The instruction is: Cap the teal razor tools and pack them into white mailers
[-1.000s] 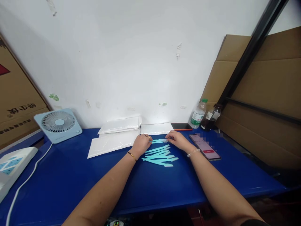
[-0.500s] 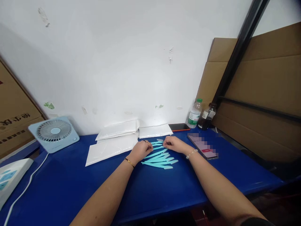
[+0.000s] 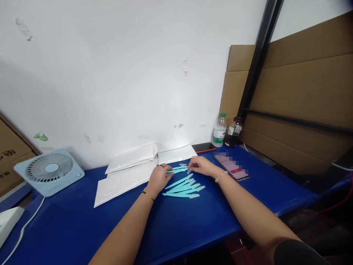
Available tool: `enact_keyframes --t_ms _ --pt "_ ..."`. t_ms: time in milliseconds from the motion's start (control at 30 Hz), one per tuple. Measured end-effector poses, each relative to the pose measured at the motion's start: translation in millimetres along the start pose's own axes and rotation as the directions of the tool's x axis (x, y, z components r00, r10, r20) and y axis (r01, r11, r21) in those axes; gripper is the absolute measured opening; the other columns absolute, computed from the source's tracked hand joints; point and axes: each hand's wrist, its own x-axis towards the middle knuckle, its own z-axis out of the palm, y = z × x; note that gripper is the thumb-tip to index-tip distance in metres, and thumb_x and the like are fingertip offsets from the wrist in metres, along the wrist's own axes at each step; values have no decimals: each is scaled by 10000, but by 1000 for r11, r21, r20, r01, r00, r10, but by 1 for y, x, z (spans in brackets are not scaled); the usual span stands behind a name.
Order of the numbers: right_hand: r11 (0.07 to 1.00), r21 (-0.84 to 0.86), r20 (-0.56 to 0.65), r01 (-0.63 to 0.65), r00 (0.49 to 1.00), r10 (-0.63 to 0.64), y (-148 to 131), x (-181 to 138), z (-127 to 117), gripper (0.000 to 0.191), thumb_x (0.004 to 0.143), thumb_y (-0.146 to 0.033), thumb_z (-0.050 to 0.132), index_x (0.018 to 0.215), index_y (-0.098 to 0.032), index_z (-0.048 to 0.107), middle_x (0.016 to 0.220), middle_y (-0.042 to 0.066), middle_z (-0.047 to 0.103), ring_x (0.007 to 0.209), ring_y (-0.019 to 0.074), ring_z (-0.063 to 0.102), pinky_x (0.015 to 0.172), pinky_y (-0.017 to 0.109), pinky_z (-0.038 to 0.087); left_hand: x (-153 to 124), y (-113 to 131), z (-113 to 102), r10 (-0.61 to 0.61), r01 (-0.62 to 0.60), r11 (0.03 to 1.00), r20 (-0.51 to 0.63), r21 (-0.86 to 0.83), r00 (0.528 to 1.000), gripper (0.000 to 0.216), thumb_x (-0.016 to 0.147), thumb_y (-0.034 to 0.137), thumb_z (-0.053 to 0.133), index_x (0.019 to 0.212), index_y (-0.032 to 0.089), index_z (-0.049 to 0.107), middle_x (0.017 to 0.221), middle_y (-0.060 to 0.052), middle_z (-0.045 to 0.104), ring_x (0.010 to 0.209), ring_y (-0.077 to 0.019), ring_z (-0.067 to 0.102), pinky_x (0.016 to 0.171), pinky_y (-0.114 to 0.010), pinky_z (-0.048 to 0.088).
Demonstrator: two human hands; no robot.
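Several turquoise eyebrow razors (image 3: 184,190) with pale, see-through blade ends lie fanned out on the blue table, handles to the left. Beyond them is a second small group of the same razors (image 3: 180,169), close together. My left hand (image 3: 160,179) has its fingers closed at the handle ends of that far group, and the fingers partly hide what they grip. At the blade end, my right hand (image 3: 200,166) pinches the pale tip of a razor between thumb and fingertips. Both hands stay low, near the tabletop.
White padded mailers (image 3: 127,180) lie against the wall, left of and behind the razors. A dark phone with an orange edge (image 3: 204,147), a lit phone (image 3: 233,167), a water bottle (image 3: 220,132) and a dark-drink bottle (image 3: 233,134) stand or lie right. A blue fan (image 3: 49,171) is left.
The view has turned slightly right. Both hands have moved a little farther from me with a razor, and a wider gap now separates the far razors from the near fan.
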Motion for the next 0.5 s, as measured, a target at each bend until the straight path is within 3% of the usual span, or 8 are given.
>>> enact_keyframes --t_ms 200,500 --pt "992 129 167 1 986 -22 -1 -3 5 198 709 -329 726 834 -176 719 834 35 635 692 127 568 610 222 442 -7 7 -1 103 -82 986 147 -143 984 197 809 372 582 870 208 672 879 -25 649 788 -158 595 681 -241 439" --pt "1000 20 131 13 991 -16 4 2 15 139 814 -262 596 820 -171 700 818 44 646 688 135 582 648 240 437 -6 2 6 92 -74 987 126 -142 988 246 877 342 482 823 190 667 852 -35 663 767 -154 595 662 -236 431"
